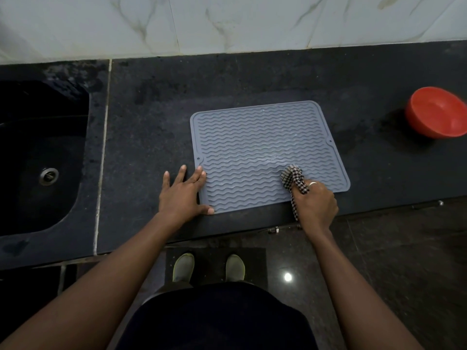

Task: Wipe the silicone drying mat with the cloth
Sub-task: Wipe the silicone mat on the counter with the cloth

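Note:
A grey silicone drying mat (262,147) with wavy ridges lies flat on the dark counter. A wet patch shines on it just above the cloth. My right hand (317,205) grips a bunched black-and-white checked cloth (294,179) and presses it on the mat's near right part. My left hand (183,193) rests flat with fingers spread at the mat's near left corner; the thumb and forefinger touch the mat's edge, the other fingers lie on the counter.
A red bowl (438,112) stands on the counter (151,127) at the far right. A black sink (38,157) with a metal drain is sunk in at the left. A marble tiled wall runs along the back. The counter's front edge is just below the mat.

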